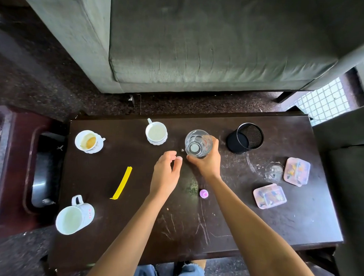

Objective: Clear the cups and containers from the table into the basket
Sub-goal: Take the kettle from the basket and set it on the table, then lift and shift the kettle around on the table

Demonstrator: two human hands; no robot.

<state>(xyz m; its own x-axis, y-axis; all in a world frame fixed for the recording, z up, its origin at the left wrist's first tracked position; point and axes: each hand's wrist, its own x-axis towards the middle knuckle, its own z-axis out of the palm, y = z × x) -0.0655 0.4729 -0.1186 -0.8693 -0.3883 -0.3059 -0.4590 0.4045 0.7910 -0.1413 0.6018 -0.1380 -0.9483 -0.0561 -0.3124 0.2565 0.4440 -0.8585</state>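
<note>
My right hand (207, 161) grips a clear drinking glass (197, 142) that stands upright near the middle of the dark table (133, 218). My left hand (166, 170) hovers just left of it, fingers loosely curled, holding nothing. A white cup (156, 133) stands behind, a stained white cup (89, 141) at the far left, and a white mug (75, 215) lies tipped at the front left. Right of the glass is a black mesh cup (246, 138). Two pink lidded containers (269, 196) (297, 171) and a small clear glass piece (274, 171) sit at the right. A dark basket (29, 169) stands left of the table.
A yellow strip (122, 183) lies left of my left arm and a small pink cap (204, 193) sits between my arms. A grey sofa (201, 45) stands beyond the table. Another seat (349, 174) borders the table's right side.
</note>
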